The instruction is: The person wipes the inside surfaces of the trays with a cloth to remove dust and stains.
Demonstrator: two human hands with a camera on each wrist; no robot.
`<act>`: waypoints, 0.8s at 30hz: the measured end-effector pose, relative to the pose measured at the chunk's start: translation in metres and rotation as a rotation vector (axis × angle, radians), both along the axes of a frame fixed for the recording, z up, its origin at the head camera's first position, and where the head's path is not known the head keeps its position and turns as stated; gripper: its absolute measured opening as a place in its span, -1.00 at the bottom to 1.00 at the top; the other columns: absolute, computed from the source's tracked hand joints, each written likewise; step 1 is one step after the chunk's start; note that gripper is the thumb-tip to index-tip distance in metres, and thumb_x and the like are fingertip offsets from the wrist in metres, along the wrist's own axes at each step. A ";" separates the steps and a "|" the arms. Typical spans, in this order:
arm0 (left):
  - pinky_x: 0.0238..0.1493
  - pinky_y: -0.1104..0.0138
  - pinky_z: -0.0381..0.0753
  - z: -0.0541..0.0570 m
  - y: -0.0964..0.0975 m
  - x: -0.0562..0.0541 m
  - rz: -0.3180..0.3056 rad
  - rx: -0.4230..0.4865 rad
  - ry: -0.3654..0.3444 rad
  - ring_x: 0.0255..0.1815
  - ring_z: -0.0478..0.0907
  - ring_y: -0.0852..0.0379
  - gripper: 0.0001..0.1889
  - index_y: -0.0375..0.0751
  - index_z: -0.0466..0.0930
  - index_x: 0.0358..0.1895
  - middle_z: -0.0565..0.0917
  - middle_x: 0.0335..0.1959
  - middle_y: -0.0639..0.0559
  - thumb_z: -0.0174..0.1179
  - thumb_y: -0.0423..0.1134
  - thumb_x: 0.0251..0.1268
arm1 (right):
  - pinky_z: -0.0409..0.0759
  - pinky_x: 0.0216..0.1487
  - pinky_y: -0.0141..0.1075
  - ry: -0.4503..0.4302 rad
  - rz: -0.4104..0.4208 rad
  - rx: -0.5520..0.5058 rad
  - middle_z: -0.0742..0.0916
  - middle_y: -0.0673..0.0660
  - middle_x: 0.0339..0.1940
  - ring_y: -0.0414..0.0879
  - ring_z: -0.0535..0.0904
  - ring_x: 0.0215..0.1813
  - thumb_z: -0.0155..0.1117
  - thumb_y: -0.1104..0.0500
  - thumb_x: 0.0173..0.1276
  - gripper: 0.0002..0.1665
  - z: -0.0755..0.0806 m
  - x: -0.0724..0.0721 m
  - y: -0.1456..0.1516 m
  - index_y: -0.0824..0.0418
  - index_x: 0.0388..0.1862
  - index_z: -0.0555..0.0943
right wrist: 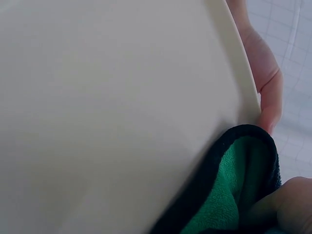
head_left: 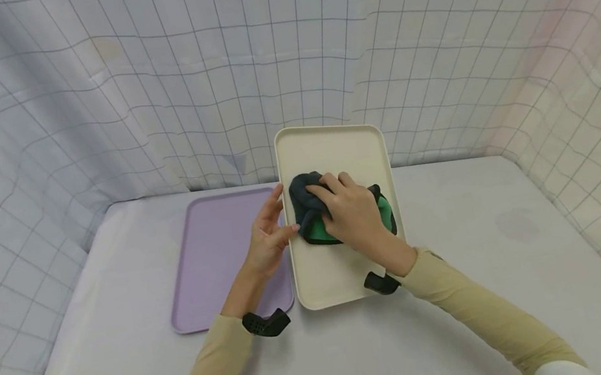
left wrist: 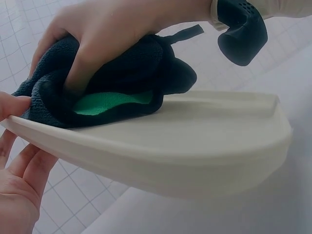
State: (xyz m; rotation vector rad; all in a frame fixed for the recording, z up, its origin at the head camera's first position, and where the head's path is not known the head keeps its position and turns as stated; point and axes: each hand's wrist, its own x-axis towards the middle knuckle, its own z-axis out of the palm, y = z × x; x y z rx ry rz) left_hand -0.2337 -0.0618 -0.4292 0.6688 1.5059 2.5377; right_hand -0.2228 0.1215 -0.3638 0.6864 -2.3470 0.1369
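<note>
A cream tray (head_left: 329, 143) is held up off the table by my left hand (head_left: 268, 242), which grips its left rim, thumb on top and fingers underneath in the left wrist view. My right hand (head_left: 354, 212) grips a bunched cloth (head_left: 307, 193), dark blue-grey on one side and green on the other with a dark border. The cloth lies against the tray's inner face near the left rim. In the right wrist view a folded corner of the cloth (right wrist: 224, 195) sits at the rim, close to the left thumb.
A lilac tray (head_left: 216, 253) lies on the white-covered table (head_left: 474, 239), to the left of the cream one and partly behind my left hand. White grid-patterned curtains (head_left: 256, 57) stand behind the table and on both sides.
</note>
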 end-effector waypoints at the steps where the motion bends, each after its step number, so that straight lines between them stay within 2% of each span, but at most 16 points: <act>1: -0.32 0.48 0.62 0.000 0.000 0.000 0.002 0.000 -0.002 -0.03 0.49 0.24 -0.14 -0.09 0.01 0.53 0.31 0.19 0.05 -0.08 -0.71 0.12 | 0.61 -0.47 -0.26 -0.002 0.002 -0.002 0.67 0.11 -0.07 0.01 0.56 -0.17 0.41 0.28 0.06 -0.53 0.000 0.000 -0.001 0.14 0.03 0.68; 7: -0.38 0.51 0.57 -0.002 -0.002 -0.002 0.009 -0.003 0.004 -0.09 0.50 0.26 -0.15 -0.09 0.00 0.53 0.34 0.16 0.08 -0.09 -0.70 0.15 | 0.60 -0.47 -0.27 0.003 0.018 -0.002 0.67 0.11 -0.09 0.00 0.55 -0.18 0.40 0.28 0.07 -0.54 0.001 -0.001 -0.006 0.14 0.02 0.68; 14: -0.42 0.56 0.52 0.001 -0.002 -0.002 0.012 -0.001 0.000 -0.10 0.50 0.29 -0.17 -0.14 -0.02 0.53 0.36 0.15 0.10 -0.08 -0.68 0.16 | 0.58 -0.47 -0.29 0.022 0.029 0.016 0.67 0.10 -0.10 -0.01 0.54 -0.20 0.40 0.26 0.08 -0.56 0.001 -0.001 -0.010 0.13 0.01 0.69; 24: -0.38 0.57 0.52 0.001 -0.003 -0.002 0.017 0.000 0.016 -0.10 0.51 0.30 -0.19 -0.15 0.01 0.52 0.40 0.11 0.11 -0.10 -0.69 0.16 | 0.53 -0.54 -0.31 0.043 0.036 0.044 0.67 0.10 -0.12 -0.01 0.54 -0.21 0.38 0.25 0.09 -0.57 0.002 -0.002 -0.013 0.14 0.01 0.69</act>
